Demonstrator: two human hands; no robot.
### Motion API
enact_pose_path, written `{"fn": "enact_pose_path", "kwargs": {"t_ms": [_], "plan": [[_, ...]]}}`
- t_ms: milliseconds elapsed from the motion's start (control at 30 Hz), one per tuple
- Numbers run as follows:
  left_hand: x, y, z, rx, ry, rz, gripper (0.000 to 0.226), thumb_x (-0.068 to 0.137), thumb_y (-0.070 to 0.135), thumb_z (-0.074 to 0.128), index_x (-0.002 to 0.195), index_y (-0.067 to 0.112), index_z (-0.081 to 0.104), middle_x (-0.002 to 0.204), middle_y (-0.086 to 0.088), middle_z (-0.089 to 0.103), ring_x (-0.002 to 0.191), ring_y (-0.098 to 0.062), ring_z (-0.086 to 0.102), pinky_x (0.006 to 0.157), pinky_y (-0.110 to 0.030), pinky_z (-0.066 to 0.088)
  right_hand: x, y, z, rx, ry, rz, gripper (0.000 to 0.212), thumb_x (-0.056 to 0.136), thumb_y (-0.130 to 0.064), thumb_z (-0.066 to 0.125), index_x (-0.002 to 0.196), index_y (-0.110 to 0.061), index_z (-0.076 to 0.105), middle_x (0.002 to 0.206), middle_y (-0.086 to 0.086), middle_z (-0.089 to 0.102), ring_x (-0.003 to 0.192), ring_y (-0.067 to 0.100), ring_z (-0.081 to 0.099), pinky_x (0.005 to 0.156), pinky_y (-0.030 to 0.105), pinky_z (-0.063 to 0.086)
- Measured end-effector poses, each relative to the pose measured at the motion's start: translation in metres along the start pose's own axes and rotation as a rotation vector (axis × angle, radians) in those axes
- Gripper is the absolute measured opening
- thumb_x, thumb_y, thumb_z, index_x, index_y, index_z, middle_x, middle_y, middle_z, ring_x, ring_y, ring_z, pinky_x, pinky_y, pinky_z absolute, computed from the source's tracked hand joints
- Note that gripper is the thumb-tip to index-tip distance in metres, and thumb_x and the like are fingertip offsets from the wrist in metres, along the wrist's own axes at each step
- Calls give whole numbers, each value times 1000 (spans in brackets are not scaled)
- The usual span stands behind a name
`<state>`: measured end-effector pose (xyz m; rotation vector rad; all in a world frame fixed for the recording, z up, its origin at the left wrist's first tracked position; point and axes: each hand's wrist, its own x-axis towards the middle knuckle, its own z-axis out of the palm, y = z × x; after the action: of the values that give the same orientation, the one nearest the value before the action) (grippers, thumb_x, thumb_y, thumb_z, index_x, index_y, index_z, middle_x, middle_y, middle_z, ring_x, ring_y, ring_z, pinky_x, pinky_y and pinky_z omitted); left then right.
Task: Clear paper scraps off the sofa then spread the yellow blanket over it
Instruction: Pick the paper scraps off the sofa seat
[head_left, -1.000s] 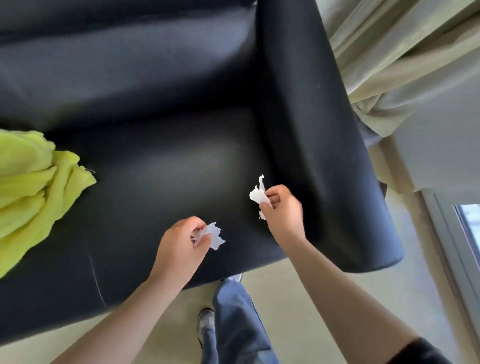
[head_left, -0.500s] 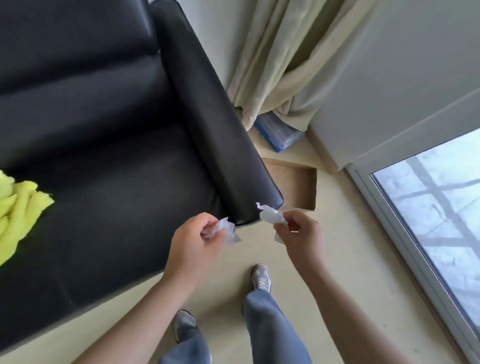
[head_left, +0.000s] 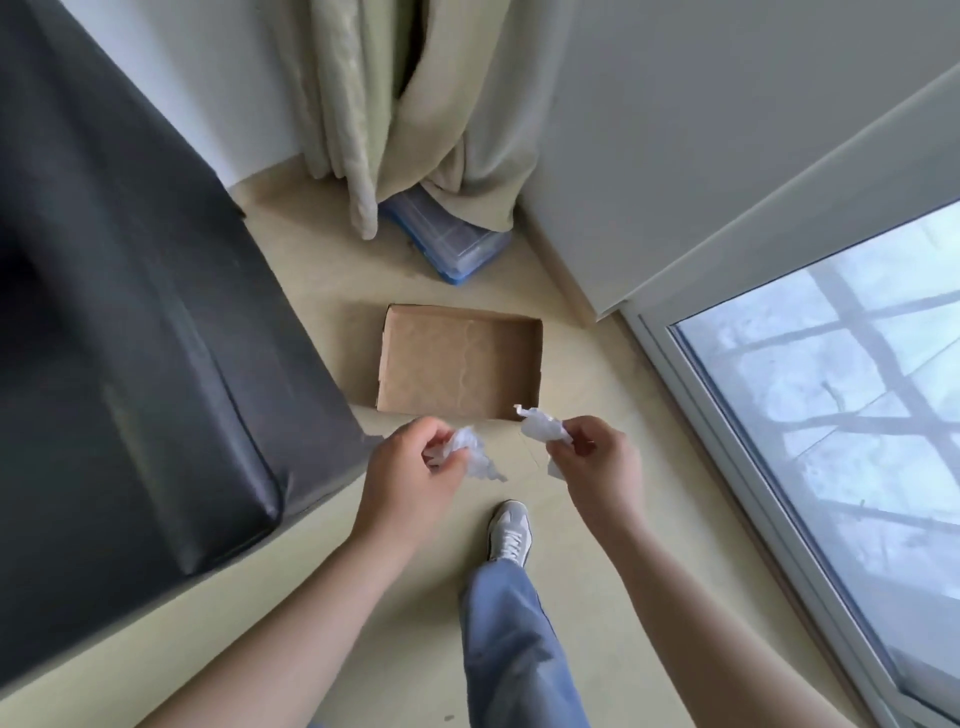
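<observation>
My left hand (head_left: 410, 473) pinches a crumpled white paper scrap (head_left: 475, 454) above the floor. A second white paper scrap (head_left: 540, 428) is pinched in my right hand (head_left: 597, 467), just to the right. Both hands hover near the front edge of an open, shallow cardboard box (head_left: 457, 361) lying on the floor. The black leather sofa (head_left: 130, 338) fills the left side, its armrest end close to my left hand. The yellow blanket is out of view.
A blue-rimmed clear plastic container (head_left: 447, 239) sits behind the box, partly under a beige curtain (head_left: 395, 104). A glass door (head_left: 831, 405) runs along the right. My shoe (head_left: 509, 530) and jeans leg stand on the beige floor below my hands.
The view has swung right, away from the sofa seat and blanket toward the floor. Both hands carried their scraps off the sofa and now hover by the cardboard box.
</observation>
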<state>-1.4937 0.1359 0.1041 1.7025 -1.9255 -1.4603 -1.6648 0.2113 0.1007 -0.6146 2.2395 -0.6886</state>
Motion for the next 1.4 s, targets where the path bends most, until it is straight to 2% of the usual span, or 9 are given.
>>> {"fn": "enact_pose_path", "kwargs": {"t_ms": [100, 233, 600, 700, 800, 900, 1033, 1200, 1400], "plan": [[36, 8, 39, 8, 6, -29, 15, 81, 16, 67, 72, 18, 55, 61, 8, 52, 59, -7, 48, 54, -18, 35, 48, 15, -14, -70, 14, -25, 18, 79, -9, 64, 74, -25, 62, 52, -17, 56, 50, -2, 53, 45, 10, 34], [84, -6, 75, 22, 40, -71, 15, 80, 16, 66, 70, 16, 55, 61, 5, 54, 58, -11, 47, 51, -15, 33, 104, 40, -4, -69, 32, 6, 12, 81, -11, 63, 82, -23, 65, 65, -19, 58, 60, -6, 55, 49, 8, 36], [228, -131, 152, 84, 56, -125, 9, 78, 4, 63, 80, 12, 59, 70, 3, 55, 67, -16, 49, 54, -12, 33, 247, 124, 133, -73, -82, 91, 22, 77, -9, 49, 89, -19, 65, 87, 5, 69, 78, 27, 65, 60, 30, 50], [256, -164, 168, 105, 62, -124, 7, 79, 5, 62, 83, 10, 59, 77, 0, 56, 70, -17, 51, 56, -16, 35, 275, 150, 170, -74, -113, 109, 25, 78, -9, 47, 93, -16, 66, 89, 7, 68, 83, 25, 63, 61, 25, 41], [282, -194, 181, 106, 63, -123, 15, 79, 8, 65, 93, 10, 62, 89, 0, 59, 73, -12, 55, 59, -16, 35, 299, 172, 201, -98, -119, 94, 25, 80, -7, 50, 98, -14, 66, 95, 7, 69, 86, 25, 64, 66, 26, 44], [305, -212, 189, 103, 46, -93, 36, 78, 12, 70, 113, 13, 61, 112, -1, 60, 92, -20, 61, 79, -25, 45, 319, 182, 218, -126, -124, 57, 27, 80, -5, 55, 104, -14, 65, 103, 4, 67, 88, 25, 63, 69, 29, 48], [312, -214, 189, 78, -5, -74, 54, 81, 15, 69, 132, 16, 52, 125, 3, 55, 102, -18, 59, 90, -29, 48, 327, 179, 225, -102, -179, 15, 38, 77, -3, 58, 113, -15, 62, 109, 2, 61, 92, 28, 65, 80, 44, 56], [281, -191, 170, 105, -2, -150, 53, 84, 23, 68, 134, 17, 51, 128, -4, 56, 112, -21, 57, 94, -35, 48, 297, 157, 195, -93, -161, 15, 36, 80, -6, 58, 115, -14, 61, 117, 1, 60, 92, 30, 66, 83, 38, 54], [204, -119, 120, 46, 10, -132, 44, 83, 21, 68, 125, 17, 57, 126, -3, 60, 106, -19, 62, 92, -34, 49, 227, 99, 122, -100, -155, 0, 39, 78, -5, 56, 114, -18, 62, 112, -3, 63, 91, 27, 67, 84, 38, 55]]}}
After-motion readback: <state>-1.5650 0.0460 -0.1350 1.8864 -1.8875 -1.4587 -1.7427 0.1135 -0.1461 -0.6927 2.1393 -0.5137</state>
